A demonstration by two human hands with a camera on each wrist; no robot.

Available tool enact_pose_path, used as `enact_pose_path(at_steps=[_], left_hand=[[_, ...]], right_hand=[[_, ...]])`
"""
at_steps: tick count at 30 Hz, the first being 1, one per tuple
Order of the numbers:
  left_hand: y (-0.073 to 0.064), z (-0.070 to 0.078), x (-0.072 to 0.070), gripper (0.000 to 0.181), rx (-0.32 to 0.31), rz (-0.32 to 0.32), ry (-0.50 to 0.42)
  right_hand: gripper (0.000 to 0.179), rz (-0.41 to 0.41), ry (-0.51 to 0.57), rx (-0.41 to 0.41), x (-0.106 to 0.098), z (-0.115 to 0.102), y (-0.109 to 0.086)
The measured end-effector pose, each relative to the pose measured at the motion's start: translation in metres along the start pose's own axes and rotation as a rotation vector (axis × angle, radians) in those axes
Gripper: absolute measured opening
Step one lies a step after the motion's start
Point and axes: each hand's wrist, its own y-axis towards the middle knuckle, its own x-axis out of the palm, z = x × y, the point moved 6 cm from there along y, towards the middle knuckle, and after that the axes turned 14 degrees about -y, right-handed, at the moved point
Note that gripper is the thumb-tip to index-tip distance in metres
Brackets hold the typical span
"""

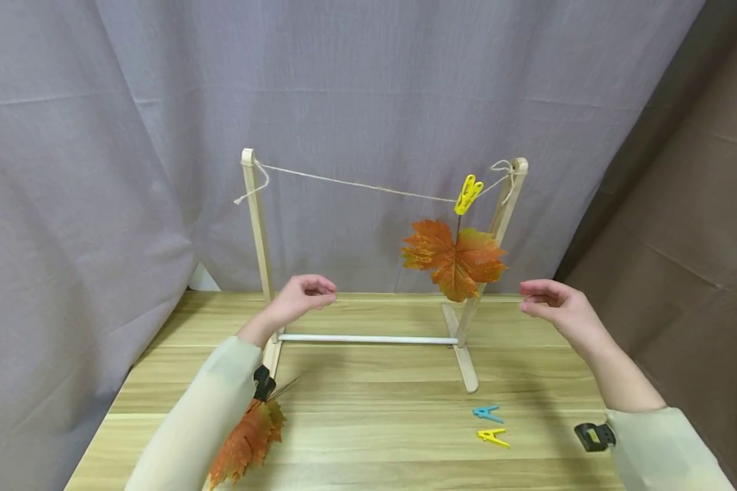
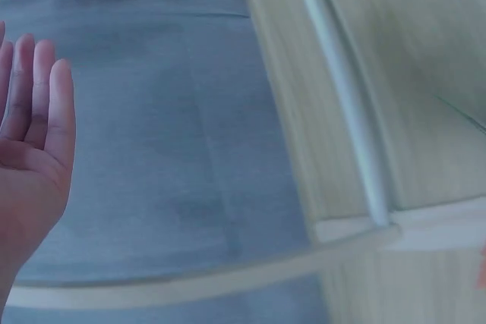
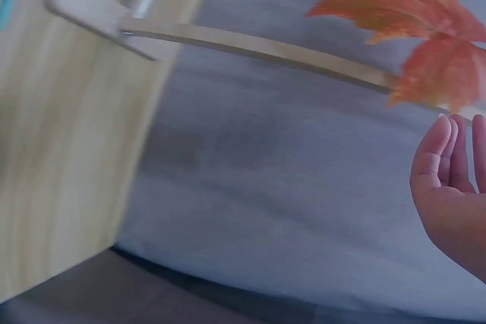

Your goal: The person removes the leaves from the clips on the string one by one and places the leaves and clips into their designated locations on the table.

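Note:
An orange maple leaf (image 1: 456, 262) hangs by its stem from a yellow clothespin (image 1: 468, 195), which is clipped on a string (image 1: 356, 184) near its right end. My right hand (image 1: 555, 310) is in the air to the right of this leaf, apart from it, fingers loosely bent and holding nothing. In the right wrist view the same leaf (image 3: 437, 36) appears just beyond the fingertips. My left hand (image 1: 297, 299) hovers beside the left post (image 1: 257, 232), its fingers relaxed around nothing. More orange leaves (image 1: 252, 440) lie on the table, partly hidden by my left sleeve.
The string is tied between the left post and the right post (image 1: 505, 204) of a wooden stand. A white rod (image 1: 368, 339) joins the posts low down. A blue clothespin (image 1: 487, 413) and another yellow clothespin (image 1: 493, 437) lie on the table (image 1: 368, 423). Grey curtain (image 1: 368, 82) hangs behind.

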Motion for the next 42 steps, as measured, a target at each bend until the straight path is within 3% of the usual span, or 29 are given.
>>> enact_pose_path(at_steps=[7, 15, 18, 25, 31, 38, 42], left_hand=[[0.015, 0.018, 0.008, 0.027, 0.009, -0.012, -0.004], [0.032, 0.034, 0.015, 0.032, 0.029, 0.005, -0.018], [0.038, 0.040, 0.018, 0.034, 0.044, 0.020, -0.027], [0.054, 0.055, 0.029, 0.034, 0.088, 0.044, -0.050], [0.066, 0.068, 0.040, 0.036, 0.119, 0.058, -0.108], [0.078, 0.079, 0.056, 0.043, 0.150, 0.056, -0.199], [0.085, 0.083, 0.067, 0.043, 0.169, 0.038, -0.202]], right_hand=[[0.029, 0.027, 0.061, -0.037, -0.016, -0.030, 0.022], [0.032, 0.051, 0.289, -0.105, -0.035, -0.071, 0.044], [0.030, 0.078, 0.269, -0.111, -0.042, -0.087, 0.049], [0.030, 0.134, 0.050, -0.098, -0.052, -0.121, 0.063], [0.035, 0.113, 0.011, -0.111, -0.054, -0.142, 0.073], [0.049, 0.066, -0.025, -0.073, -0.053, -0.155, 0.082], [0.055, 0.019, -0.063, -0.028, -0.048, -0.160, 0.089]])
